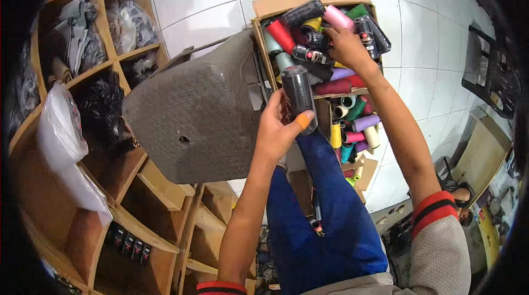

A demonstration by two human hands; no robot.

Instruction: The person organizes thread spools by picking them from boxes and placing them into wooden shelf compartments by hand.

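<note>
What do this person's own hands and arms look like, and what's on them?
The left hand and right hand are ungloved. An orange cover wraps the left thumb. The right sleeve is short, pale grey and dotted, with a red cuff striped black. The left cuff matches.

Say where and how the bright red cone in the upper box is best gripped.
Probably around its middle, coming from above: the red cone lies tilted on the pile with its long side exposed, while a black spool crowds its upper end.
</note>
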